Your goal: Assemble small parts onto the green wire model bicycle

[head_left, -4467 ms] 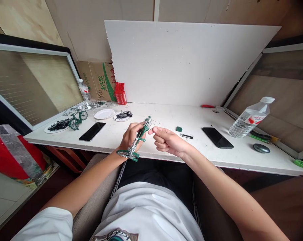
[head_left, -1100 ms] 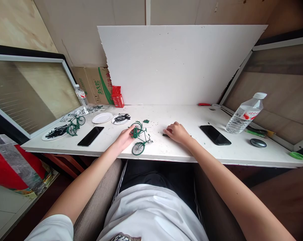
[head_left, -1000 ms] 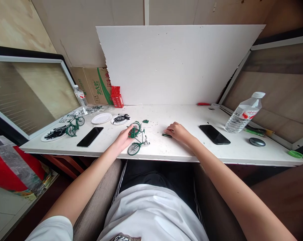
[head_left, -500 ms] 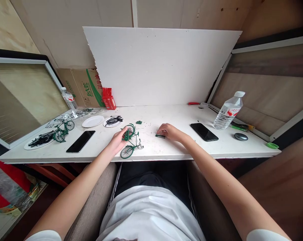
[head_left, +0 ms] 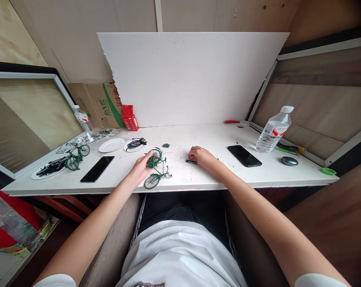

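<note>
My left hand (head_left: 141,169) is closed on a small green model bicycle (head_left: 158,171) near the table's front edge, gripping it by one wheel. Its other wheel points toward me. To the right, my right hand (head_left: 202,155) rests on the table with curled fingers. A thin dark green strip-like piece (head_left: 191,162) lies under and beside those fingers; whether they pinch it or something smaller is hidden. A little green part (head_left: 166,145) sits on the table farther back, between the hands. Tiny dark bits are scattered near it.
At left are a second green model bicycle (head_left: 75,156), a phone (head_left: 97,169), and white plates (head_left: 111,145), two holding black parts. A red box (head_left: 130,118) stands behind. On the right are another phone (head_left: 244,156), a water bottle (head_left: 274,130), a mouse (head_left: 289,161) and a green lid (head_left: 328,171).
My right hand's fingers have curled in more tightly beside the dark green piece. My left hand still holds the model bicycle in about the same place. The view has shifted slightly.
</note>
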A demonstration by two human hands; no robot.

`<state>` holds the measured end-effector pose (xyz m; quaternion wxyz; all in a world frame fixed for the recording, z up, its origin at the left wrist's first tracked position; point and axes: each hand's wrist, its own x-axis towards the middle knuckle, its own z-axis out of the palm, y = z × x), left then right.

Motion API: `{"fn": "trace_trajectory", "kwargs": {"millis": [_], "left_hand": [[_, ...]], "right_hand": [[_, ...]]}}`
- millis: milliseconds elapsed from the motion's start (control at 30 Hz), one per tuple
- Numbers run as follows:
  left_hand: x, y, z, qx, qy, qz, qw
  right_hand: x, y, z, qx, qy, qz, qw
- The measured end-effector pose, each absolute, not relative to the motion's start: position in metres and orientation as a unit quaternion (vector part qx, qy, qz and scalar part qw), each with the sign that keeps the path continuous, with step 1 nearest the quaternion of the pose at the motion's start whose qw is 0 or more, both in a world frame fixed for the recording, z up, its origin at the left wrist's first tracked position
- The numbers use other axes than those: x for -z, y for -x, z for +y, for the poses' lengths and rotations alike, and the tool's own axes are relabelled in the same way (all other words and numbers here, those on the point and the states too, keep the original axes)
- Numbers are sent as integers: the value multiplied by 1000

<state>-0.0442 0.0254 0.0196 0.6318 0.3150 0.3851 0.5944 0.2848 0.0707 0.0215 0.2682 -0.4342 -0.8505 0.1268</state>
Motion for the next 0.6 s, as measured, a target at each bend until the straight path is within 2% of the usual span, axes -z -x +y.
{"fn": "trace_trajectory", "kwargs": {"millis": [100,367,600], "left_hand": [[-20,44,24,-594,-317,385,631],[-16,46,26,-590,-331,378,632],[-17,45,25,-590,-332,382,630]], "right_hand": [[-18,-284,72,-107,410,-866,264],[-25,-277,63,-99,373,-833,395],[-31,-273,55,-100,391,-821,403]]}}
